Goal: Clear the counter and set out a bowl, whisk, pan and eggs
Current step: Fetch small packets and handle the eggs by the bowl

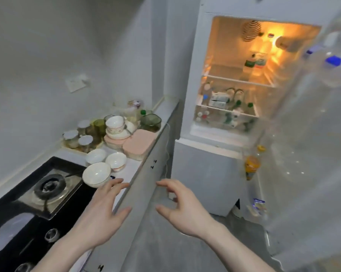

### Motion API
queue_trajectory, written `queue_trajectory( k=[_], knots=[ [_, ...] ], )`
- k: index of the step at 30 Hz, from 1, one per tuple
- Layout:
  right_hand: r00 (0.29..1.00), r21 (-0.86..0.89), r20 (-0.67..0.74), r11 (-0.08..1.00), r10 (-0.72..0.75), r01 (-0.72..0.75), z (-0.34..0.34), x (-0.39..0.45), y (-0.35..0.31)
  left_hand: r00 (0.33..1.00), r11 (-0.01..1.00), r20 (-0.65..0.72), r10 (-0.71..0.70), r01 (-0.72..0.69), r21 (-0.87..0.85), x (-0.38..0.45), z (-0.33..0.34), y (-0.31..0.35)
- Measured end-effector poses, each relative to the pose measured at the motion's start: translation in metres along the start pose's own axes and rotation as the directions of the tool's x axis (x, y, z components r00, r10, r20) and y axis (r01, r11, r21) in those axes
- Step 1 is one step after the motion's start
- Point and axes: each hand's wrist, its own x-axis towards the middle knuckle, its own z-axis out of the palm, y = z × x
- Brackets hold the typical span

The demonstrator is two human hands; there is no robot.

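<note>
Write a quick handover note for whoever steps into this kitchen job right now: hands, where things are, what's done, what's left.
Left hand: open, empty, over the counter edge near the front white bowl.
Right hand: loosely curled, empty, in front of the cabinet.
Fridge: door open, light on, shelves stocked; eggs not identifiable in it.
Counter: three white bowls beside the stove, with jars, stacked dishes and pink-lidded containers behind.
Done: bowls are out.
Left: clear the clutter, fetch eggs, find whisk and pan; neither is visible.
</note>
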Motion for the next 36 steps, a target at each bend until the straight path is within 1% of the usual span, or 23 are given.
queue_trajectory(
  k=[3, 5, 7, 10, 14, 17, 21, 25, 28, 30, 32, 34, 36],
  knots=[
    [0.985, 0.016, -0.134, 0.994, 0.112, -0.11, -0.039, 0.006, 0.023, 0.986, 0.989, 0.074, 0.147, -0.145, -0.031, 0.064, 0.013, 0.027],
    [0.966, 0.018, -0.209, 0.988, 0.152, -0.152, -0.06, 0.006, 0.031, 0.966, 0.973, 0.115, 0.23, -0.227, -0.04, 0.098, 0.021, 0.042],
    [0.929, 0.034, -0.306, 0.978, 0.207, -0.207, -0.08, 0.005, 0.045, 0.928, 0.943, 0.17, 0.332, -0.325, -0.067, 0.135, 0.034, 0.062],
    [0.867, 0.068, -0.411, 0.958, 0.281, -0.278, -0.101, -0.004, 0.065, 0.869, 0.897, 0.223, 0.442, -0.431, -0.097, 0.172, 0.055, 0.093],
    [0.787, 0.094, -0.485, 0.918, 0.381, -0.386, -0.116, -0.027, 0.098, 0.78, 0.835, 0.301, 0.548, -0.532, -0.142, 0.203, 0.085, 0.141],
    [0.708, 0.113, -0.507, 0.852, 0.492, -0.511, -0.127, -0.045, 0.132, 0.688, 0.773, 0.364, 0.628, -0.606, -0.187, 0.222, 0.12, 0.185],
    [0.652, 0.038, -0.501, 0.767, 0.569, -0.64, -0.131, -0.066, 0.171, 0.575, 0.707, 0.449, 0.684, -0.675, -0.213, 0.229, 0.173, 0.239],
    [0.631, 0.011, -0.481, 0.724, 0.608, -0.69, -0.125, -0.082, 0.197, 0.469, 0.673, 0.569, 0.676, -0.707, -0.216, 0.234, 0.227, 0.285],
    [0.644, -0.01, -0.442, 0.714, 0.625, -0.7, -0.125, -0.085, 0.208, 0.411, 0.639, 0.659, 0.63, -0.756, -0.14, 0.242, 0.265, 0.309],
    [0.651, -0.016, -0.417, 0.711, 0.634, -0.703, -0.126, -0.086, 0.215, 0.399, 0.606, 0.69, 0.604, -0.792, -0.072, 0.249, 0.292, 0.32],
    [0.655, -0.028, -0.402, 0.706, 0.64, -0.707, -0.13, -0.086, 0.223, 0.412, 0.582, 0.715, 0.565, -0.813, 0.009, 0.256, 0.317, 0.329],
    [0.669, -0.069, -0.389, 0.704, 0.633, -0.706, -0.132, -0.085, 0.225, 0.425, 0.541, 0.751, 0.506, -0.834, 0.107, 0.257, 0.331, 0.336],
    [0.681, -0.095, -0.368, 0.703, 0.633, -0.704, -0.136, -0.083, 0.227, 0.424, 0.491, 0.785, 0.452, -0.853, 0.178, 0.257, 0.346, 0.341]
  ],
)
